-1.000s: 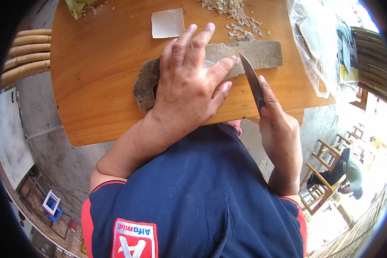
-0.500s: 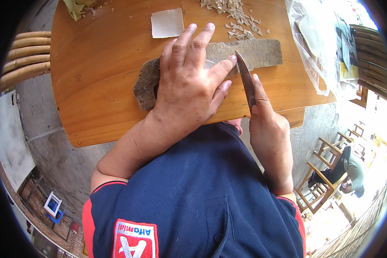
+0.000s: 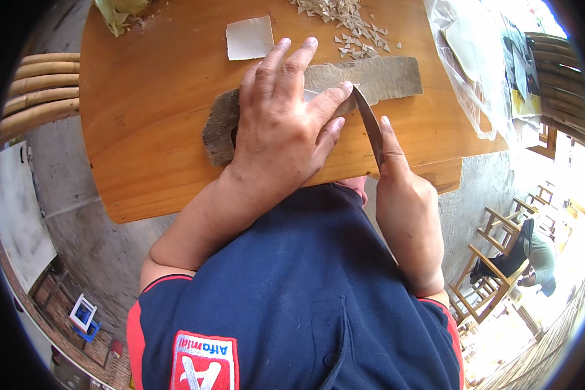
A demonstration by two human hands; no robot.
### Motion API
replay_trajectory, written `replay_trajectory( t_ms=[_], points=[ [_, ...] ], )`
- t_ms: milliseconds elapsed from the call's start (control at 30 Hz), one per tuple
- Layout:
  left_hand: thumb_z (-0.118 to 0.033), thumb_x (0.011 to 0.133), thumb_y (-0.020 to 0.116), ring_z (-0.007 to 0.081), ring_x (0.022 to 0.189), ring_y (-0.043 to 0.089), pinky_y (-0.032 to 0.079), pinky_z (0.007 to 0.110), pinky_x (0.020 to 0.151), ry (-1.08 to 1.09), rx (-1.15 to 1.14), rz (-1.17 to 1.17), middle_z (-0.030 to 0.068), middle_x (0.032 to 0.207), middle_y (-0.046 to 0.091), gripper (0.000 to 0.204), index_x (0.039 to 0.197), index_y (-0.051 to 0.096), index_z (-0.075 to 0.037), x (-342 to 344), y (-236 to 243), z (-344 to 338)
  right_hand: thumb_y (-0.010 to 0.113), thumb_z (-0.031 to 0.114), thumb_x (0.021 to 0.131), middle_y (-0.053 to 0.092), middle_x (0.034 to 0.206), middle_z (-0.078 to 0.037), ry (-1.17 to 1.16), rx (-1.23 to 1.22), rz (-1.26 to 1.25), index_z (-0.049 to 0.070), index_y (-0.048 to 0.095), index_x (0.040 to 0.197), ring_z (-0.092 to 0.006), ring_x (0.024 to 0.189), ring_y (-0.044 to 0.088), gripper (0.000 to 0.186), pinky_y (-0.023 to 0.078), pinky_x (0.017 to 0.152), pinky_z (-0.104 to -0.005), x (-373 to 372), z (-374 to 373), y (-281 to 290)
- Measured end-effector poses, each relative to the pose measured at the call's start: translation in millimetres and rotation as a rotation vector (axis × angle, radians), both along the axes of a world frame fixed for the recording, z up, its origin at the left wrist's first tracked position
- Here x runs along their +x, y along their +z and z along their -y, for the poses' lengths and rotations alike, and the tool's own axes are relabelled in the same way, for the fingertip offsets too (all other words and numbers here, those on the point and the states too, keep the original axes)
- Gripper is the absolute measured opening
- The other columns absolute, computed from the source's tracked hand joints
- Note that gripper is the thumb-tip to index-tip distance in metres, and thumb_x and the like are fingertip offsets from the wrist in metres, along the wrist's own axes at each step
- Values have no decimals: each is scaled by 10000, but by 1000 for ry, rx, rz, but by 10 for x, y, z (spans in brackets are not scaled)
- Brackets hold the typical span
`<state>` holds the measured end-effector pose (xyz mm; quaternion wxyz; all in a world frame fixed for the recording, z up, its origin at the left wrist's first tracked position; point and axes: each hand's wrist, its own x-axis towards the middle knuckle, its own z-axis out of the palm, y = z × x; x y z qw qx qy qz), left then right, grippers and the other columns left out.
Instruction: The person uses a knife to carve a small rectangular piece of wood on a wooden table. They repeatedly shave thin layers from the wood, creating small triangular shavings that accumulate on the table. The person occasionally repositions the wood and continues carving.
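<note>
A long, rough grey-brown slab, which looks like worn wood or stone, lies across the near part of the table. My left hand rests on it palm down, fingers spread, covering its middle. Under the fingers a whitish strip shows in part; the rest is hidden. My right hand is closed round a knife, its handle hidden in the grip. The blade points away from me, with its tip at the slab beside my left index finger. Beyond the slab lie a pale square sheet and many small cut triangles.
The wooden table has a rounded near left corner. A clear plastic bag lies at its right edge. Yellowish crumpled leaves or wrapping sit at the far left. Bamboo seats flank the table. A person bends near wooden chairs at right.
The knife tip has drawn back slightly toward me along the left index finger. My left hand keeps its place on the slab. The whole view has shifted a little.
</note>
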<state>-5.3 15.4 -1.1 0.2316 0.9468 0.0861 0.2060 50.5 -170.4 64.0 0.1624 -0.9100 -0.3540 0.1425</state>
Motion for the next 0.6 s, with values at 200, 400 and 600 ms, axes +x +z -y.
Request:
replay_trajectory(
  t_ms=[200, 400, 600],
  points=[
    [-227, 852, 776, 391, 1441, 398, 325, 512, 1183, 4, -6, -2, 166, 1537, 488, 401, 1252, 760, -222, -16, 12, -2, 597, -78, 941, 713, 1000, -280, -161, 107, -161, 172, 557, 1508, -368, 869, 756, 620, 581, 777, -413, 109, 109, 1],
    [-179, 845, 772, 392, 1411, 452, 360, 501, 1164, 26, -73, 30, 169, 1496, 533, 324, 1169, 770, -163, -15, 13, -17, 600, -75, 941, 730, 1040, -235, 37, 9, -23, 172, 611, 1463, -345, 882, 756, 578, 579, 788, -391, 372, 205, 1],
    [-150, 839, 772, 394, 1414, 459, 373, 504, 1153, 23, -85, 45, 171, 1485, 543, 268, 1107, 774, -156, 5, 14, -21, 609, -45, 952, 736, 1129, -204, 64, -49, 46, 163, 636, 1432, -324, 911, 759, 523, 588, 803, -390, 574, 186, 34]
  ],
)
